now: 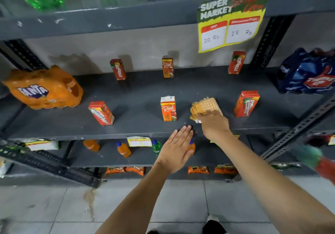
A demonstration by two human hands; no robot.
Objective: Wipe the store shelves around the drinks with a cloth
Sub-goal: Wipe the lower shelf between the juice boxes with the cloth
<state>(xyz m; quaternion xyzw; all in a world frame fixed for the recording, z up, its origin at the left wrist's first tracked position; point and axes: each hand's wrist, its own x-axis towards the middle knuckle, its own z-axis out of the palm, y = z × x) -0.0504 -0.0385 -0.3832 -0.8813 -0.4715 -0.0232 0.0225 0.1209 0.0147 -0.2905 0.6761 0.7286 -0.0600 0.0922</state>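
right hand [213,123] closed on cloth [204,106], pressing it to dark grey shelf [137,99] | cloth orange-and-cream checked, bunched, frayed edge, between Real carton [168,108] and red carton [246,103] | left hand [176,149] open, flat, fingertips at shelf's front edge

My right hand [213,123] presses the orange checked cloth [204,106] onto the dark shelf [137,96], just right of the front Real juice carton [168,108]. My left hand [176,152] is flat and open, its fingers [184,132] at the shelf's front edge. A Fanta pack [44,88] sits far left.
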